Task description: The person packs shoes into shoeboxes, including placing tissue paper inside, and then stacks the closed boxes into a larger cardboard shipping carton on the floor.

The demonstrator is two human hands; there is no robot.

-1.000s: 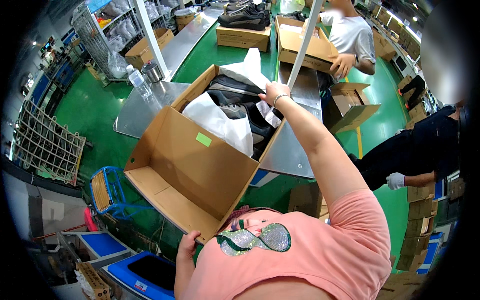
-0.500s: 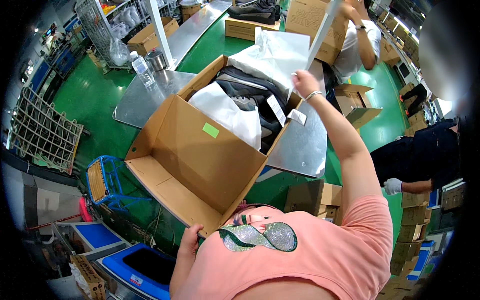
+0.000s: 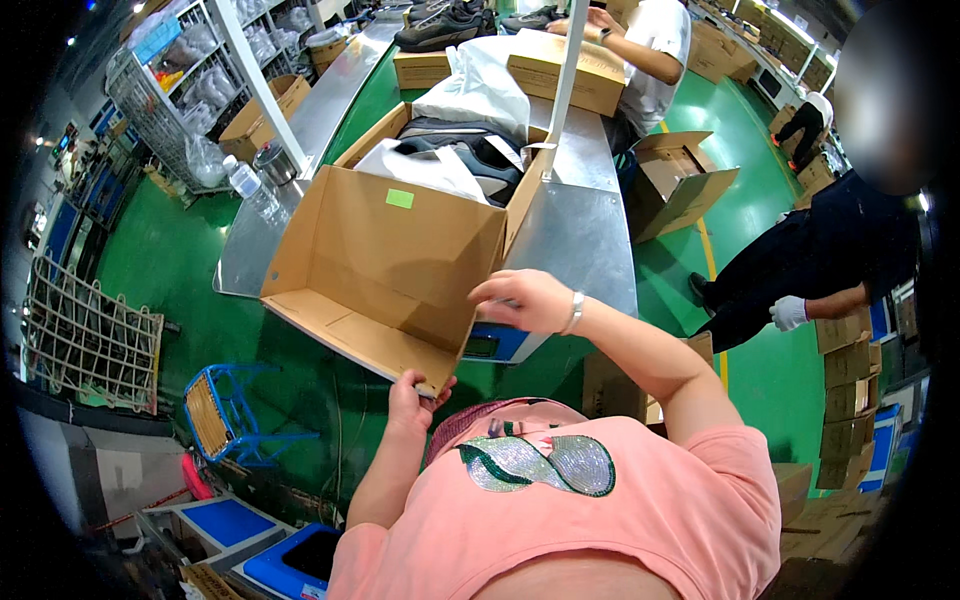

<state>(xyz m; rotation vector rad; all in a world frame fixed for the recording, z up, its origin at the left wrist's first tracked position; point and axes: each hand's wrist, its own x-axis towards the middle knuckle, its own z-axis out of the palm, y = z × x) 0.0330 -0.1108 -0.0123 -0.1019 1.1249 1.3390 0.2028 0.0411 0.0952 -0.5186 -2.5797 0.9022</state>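
Note:
An open brown cardboard shoe box [image 3: 400, 245] stands on a metal table [image 3: 585, 235], its lid flap hanging toward me. Inside lie dark shoes [image 3: 470, 150] with white wrapping paper [image 3: 480, 85] over and beside them. My left hand [image 3: 415, 390] grips the lower front corner of the lid flap. My right hand [image 3: 520, 300], with a bracelet at the wrist, hovers at the flap's right edge, fingers curled and holding nothing that I can see.
Another person [image 3: 650, 50] works at a second cardboard box [image 3: 560, 65] at the table's far end. A person in dark clothes with a white glove [image 3: 790, 310] stands at right. An open carton [image 3: 680, 180], a blue stool [image 3: 225, 415], wire racks [image 3: 190, 75] and a water bottle [image 3: 245, 180] surround the table.
My right hand has let go of the white paper over the shoes and dropped to the lid flap's right edge. The left hand still holds the flap's corner.

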